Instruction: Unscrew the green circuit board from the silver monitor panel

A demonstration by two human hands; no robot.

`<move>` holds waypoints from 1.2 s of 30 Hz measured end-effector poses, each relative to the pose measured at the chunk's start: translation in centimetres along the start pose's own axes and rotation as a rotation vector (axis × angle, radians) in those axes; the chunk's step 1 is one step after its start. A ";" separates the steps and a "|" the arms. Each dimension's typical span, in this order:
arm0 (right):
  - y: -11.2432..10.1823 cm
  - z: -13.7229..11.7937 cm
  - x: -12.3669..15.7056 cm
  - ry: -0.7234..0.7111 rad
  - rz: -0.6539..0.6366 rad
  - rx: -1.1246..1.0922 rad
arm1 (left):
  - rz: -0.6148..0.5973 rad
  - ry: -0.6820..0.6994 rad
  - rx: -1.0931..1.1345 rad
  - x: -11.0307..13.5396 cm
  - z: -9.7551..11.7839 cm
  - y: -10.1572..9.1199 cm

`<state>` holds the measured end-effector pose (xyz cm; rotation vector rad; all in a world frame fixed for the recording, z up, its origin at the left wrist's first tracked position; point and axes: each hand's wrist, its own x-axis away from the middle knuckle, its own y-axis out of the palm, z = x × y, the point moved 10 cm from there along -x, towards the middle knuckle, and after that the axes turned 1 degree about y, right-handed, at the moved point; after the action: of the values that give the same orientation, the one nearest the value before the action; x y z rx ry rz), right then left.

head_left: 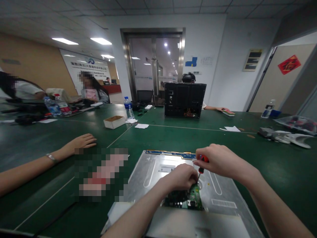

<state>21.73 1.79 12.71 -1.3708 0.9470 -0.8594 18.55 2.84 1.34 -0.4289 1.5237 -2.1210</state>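
Observation:
A silvery metal panel (153, 172), which looks like the back of a flat screen, lies on the green table before me. My right hand (218, 162) grips a red-and-black screwdriver (201, 168) that points down toward a green circuit board (196, 197) on the panel. Close beside the screwdriver's shaft, my left hand (182, 177) has its fingers pinched together, low over the board's upper edge. What those fingertips hold, if anything, is hidden. A narrow blue circuit strip (173, 153) runs along the panel's far edge.
Another person's hand (83, 141) rests flat on the table (119, 142) at left. Farther back stand a small open box (114, 122), a water bottle (128, 108) and a black screen casing (184, 99). Metal and white parts (284, 135) lie right; people sit across the table.

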 end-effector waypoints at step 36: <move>0.0 0.7 0.1 0.002 -0.017 0.027 | -0.019 0.035 -0.011 -0.1 0.5 0.1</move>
<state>22.42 1.97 12.72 -1.3569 0.9233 -0.8832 18.86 2.48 1.40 -0.4140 1.5577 -2.1459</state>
